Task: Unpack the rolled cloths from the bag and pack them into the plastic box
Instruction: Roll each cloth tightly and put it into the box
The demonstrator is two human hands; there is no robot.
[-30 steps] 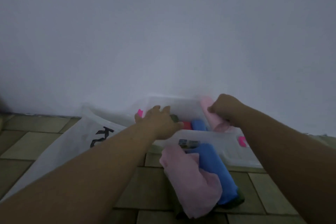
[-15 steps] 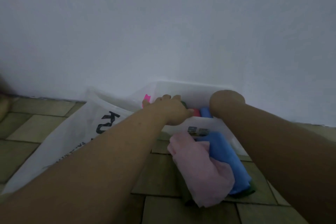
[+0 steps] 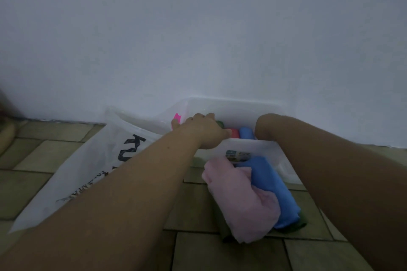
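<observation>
The translucent plastic box point(image 3: 231, 105) stands against the wall, with a pink latch point(image 3: 176, 117) on its left end. Inside it show the ends of a green roll point(image 3: 220, 124), a red roll point(image 3: 234, 133) and a blue roll point(image 3: 246, 133). My left hand point(image 3: 204, 130) grips the box's near left rim, fingers bent inward and thumb along the near wall. My right hand point(image 3: 264, 126) dips into the box; only its wrist shows and the fingers are hidden. A pink cloth point(image 3: 240, 193), a blue roll point(image 3: 271, 185) and a dark green cloth point(image 3: 301, 222) lie in front.
The white plastic bag point(image 3: 94, 160) with black print lies flat on the tiled floor left of the box, partly under my left forearm. A plain white wall rises right behind the box. A brown object point(image 3: 6, 136) shows at the far left edge.
My right hand, which held a pink roll above the box's right end, has gone down inside the box, and the roll is out of sight. My left hand stays on the rim.
</observation>
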